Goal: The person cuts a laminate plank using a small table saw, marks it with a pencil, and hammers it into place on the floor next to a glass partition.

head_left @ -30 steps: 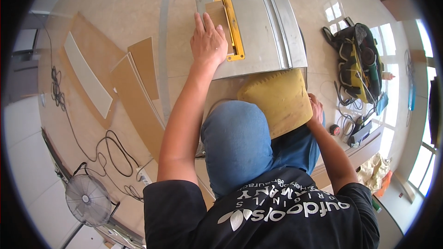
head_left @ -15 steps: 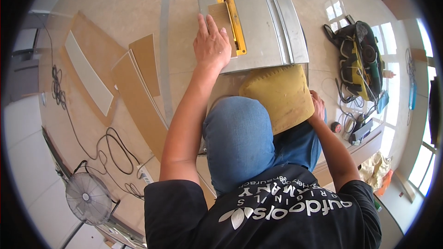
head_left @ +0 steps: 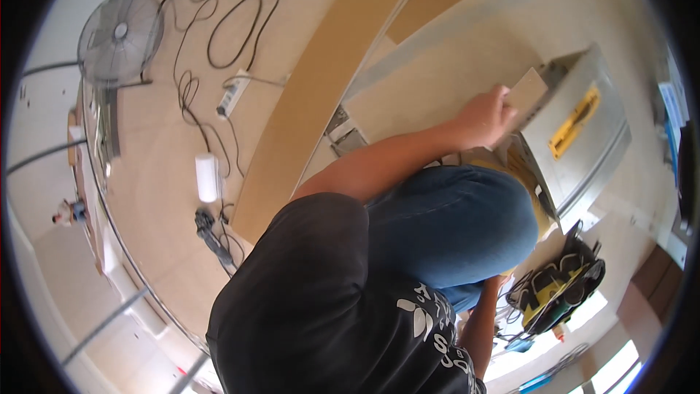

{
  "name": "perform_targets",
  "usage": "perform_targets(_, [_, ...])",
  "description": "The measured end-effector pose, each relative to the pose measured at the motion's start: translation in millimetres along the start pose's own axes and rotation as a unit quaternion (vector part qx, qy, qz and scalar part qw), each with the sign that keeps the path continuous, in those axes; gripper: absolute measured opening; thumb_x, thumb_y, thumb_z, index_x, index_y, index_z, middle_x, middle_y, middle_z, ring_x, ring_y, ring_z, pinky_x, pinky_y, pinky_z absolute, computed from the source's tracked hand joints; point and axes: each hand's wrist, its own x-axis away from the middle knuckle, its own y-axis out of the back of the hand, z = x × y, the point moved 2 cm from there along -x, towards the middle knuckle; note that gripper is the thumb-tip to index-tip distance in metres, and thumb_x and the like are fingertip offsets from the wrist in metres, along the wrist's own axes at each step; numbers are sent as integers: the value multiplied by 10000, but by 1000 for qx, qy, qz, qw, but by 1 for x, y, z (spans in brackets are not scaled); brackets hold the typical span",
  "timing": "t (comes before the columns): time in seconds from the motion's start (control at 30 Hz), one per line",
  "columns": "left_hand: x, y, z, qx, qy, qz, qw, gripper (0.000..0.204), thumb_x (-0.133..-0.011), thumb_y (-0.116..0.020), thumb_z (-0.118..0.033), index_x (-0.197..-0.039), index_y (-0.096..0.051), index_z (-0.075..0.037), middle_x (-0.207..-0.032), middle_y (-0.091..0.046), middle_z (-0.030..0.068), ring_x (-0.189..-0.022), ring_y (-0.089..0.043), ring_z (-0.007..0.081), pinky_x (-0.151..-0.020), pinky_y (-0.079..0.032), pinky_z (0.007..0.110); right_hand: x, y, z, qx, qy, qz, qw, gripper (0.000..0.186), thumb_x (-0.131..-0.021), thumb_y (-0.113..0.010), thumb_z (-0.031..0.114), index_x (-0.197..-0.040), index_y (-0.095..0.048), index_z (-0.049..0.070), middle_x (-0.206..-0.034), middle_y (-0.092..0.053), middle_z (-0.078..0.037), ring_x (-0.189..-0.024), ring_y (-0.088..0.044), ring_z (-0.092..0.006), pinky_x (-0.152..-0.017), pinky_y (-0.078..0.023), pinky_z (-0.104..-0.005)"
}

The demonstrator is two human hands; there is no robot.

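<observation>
See metal table (head_left: 594, 146), yellow insert (head_left: 574, 122); beside table edge, find thin brown board (head_left: 528, 93), clamped in left hand (head_left: 483, 121); treat as likely light, stiff, chip-prone at corners; grip by long edge, near middle; cannot tell hold of right hand (head_left: 500, 280), mostly hidden.

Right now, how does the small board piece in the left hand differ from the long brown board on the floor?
Size: the small board piece is short, while the long brown board is a far longer strip.
Support: the small board piece is held up in the left hand; the long brown board lies on the floor.
Shared: both are flat, brownish and straight-edged.
</observation>
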Motion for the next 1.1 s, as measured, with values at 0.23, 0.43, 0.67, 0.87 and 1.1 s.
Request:
perform_targets(0.23, [71,180,264,46,135,-318,937,422,-929,-654,-309,-1189,-616,21,-985,-676,137,-917,-640,219,-761,-514,386,-14,15,-21,20,24,12,999,749,-869,-683,445,-1492,-426,119,-1465,-506,-145,-1325,-497,-314,-1100,-389,-411])
perform_targets(0.43, [156,395,412,-146,199,-445,861,390,-939,-630,-319,-1158,-667,2,-889,-706,133,-809,-662,236,-705,-531,351,-22,1,-32,9,42,40,998,713,-871,-683,414,-1474,-455,110,-1451,-510,-164,-1328,-486,-326,-1104,-385,-420])
perform_targets(0.67, [84,365,351,-415,336,-343,773,570,-906,-598,-435,-1340,-561,-67,-1390,-554,180,-1267,-532,361,-1066,-410,498,-27,47,-42,39,151,-33,987,528,-825,-711,285,-1297,-619,69,-1319,-579,-200,-1253,-496,-388,-1077,-395,-468])
perform_targets(0.87, [140,254,327,-423,364,-175,811,1189,-769,-645,-725,-1581,-129,-26,-1640,-145,220,-1524,-139,355,-1203,-186,540,-3,54,27,171,105,2,980,418,-866,-646,365,-1090,-685,14,-1295,-557,-235,-1214,-493,-408,-1029,-400,-481])
perform_targets(1.1, [121,217,309,-387,368,-208,819,1242,-739,-673,-732,-1564,-131,21,-1635,-119,252,-1525,-97,380,-1205,-174,547,2,51,16,154,113,-51,980,386,-897,-598,361,-1047,-697,20,-1155,-654,-212,-1270,-473,-399,-1016,-415,-471])
